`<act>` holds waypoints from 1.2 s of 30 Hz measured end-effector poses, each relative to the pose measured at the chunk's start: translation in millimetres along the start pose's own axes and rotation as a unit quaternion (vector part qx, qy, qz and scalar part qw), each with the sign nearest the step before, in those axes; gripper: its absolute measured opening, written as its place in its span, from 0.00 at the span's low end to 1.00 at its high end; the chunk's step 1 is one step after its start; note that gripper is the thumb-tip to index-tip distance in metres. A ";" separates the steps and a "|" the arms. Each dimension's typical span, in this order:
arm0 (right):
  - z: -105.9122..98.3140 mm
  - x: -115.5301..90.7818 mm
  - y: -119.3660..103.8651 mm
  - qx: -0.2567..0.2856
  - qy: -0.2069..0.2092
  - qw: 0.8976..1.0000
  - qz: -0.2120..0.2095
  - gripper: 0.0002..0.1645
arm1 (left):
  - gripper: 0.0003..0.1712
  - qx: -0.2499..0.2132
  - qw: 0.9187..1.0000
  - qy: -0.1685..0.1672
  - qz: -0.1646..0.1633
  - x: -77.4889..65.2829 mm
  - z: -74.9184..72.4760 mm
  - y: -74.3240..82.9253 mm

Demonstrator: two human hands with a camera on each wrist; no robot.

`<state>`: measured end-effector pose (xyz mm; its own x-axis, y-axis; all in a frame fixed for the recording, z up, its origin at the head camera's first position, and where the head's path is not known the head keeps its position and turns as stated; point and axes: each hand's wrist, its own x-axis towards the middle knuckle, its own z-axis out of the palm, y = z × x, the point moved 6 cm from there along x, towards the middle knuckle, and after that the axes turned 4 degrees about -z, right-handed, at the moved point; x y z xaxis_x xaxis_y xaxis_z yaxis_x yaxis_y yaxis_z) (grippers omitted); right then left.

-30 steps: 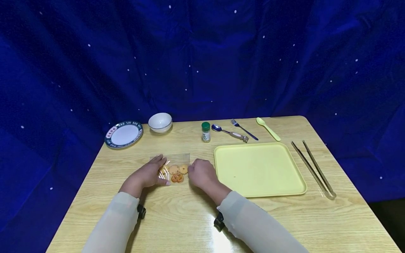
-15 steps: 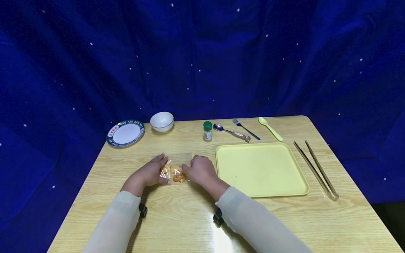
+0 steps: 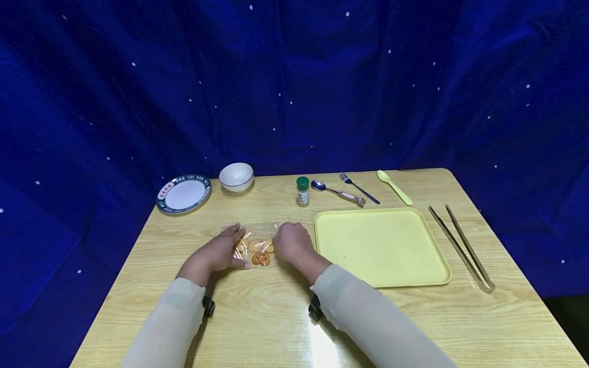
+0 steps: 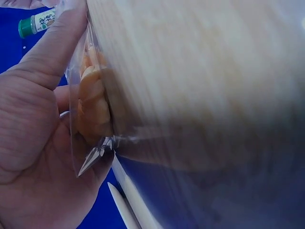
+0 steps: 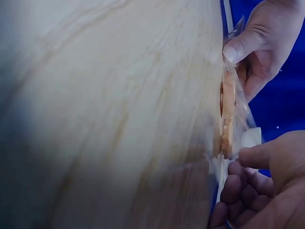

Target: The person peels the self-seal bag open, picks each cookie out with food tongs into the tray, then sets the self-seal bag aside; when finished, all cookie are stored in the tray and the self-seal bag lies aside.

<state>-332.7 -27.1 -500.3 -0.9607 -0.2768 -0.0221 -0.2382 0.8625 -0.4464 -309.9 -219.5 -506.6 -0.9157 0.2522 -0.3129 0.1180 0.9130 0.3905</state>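
Observation:
A clear plastic bag (image 3: 263,231) of cookies (image 3: 261,258) lies on the wooden table. My left hand (image 3: 216,255) holds its left end, with the thumb along the near edge and the fingers at the far edge. In the left wrist view, the film of the bag (image 4: 74,114) stands up between thumb and fingers. At the right end, my right hand (image 3: 294,244) has its fingers curled. The right wrist view shows its thumb and forefinger (image 5: 236,167) pinching the film right beside the cookies.
A yellow tray (image 3: 382,248) lies just right of my right hand, with metal tongs (image 3: 460,248) beyond it. Along the back are a rimmed plate (image 3: 184,195), a white bowl (image 3: 236,179), a green-capped seasoning bottle (image 3: 302,192), a spoon (image 3: 338,193), a fork (image 3: 360,188) and a pale-green spoon (image 3: 394,187).
My right hand reached left over the bag's right end, hiding some cookies, then drew back right to its edge. My left hand stays in place on the bag.

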 end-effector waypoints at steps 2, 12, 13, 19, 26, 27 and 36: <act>0.1 0.3 3.5 0.026 0.005 1.000 0.012 0.27 | 0.62 -0.001 1.000 0.000 0.001 -0.2 0.0 -0.4; -3.9 -2.6 14.9 0.129 0.020 0.990 0.044 0.28 | 0.62 -0.012 1.000 -0.004 -0.005 -3.7 2.2 0.2; -4.3 -2.5 16.0 0.132 0.019 0.990 0.049 0.28 | 0.62 -0.011 1.000 -0.004 -0.004 -3.5 2.2 0.3; -6.5 -1.8 20.6 0.140 0.022 0.988 0.063 0.27 | 0.63 -0.005 1.000 0.001 0.000 -1.7 2.4 -0.6; -8.7 -3.0 21.6 0.118 0.030 0.991 0.060 0.27 | 0.63 -0.001 1.000 -0.002 0.002 0.7 2.1 1.0; -8.9 -3.3 21.2 0.112 0.031 0.992 0.057 0.27 | 0.63 -0.001 1.000 -0.003 0.002 0.9 2.1 0.9; -9.2 -3.6 16.5 0.138 0.027 0.990 0.030 0.32 | 0.63 0.007 1.000 0.000 0.007 1.9 1.4 -0.2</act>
<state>-334.5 -8.0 -499.4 -0.9798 -0.1995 -0.0115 -0.1399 0.7258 -0.6735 -311.1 -218.7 -508.5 -0.9139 0.2648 -0.3077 0.1361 0.9140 0.3823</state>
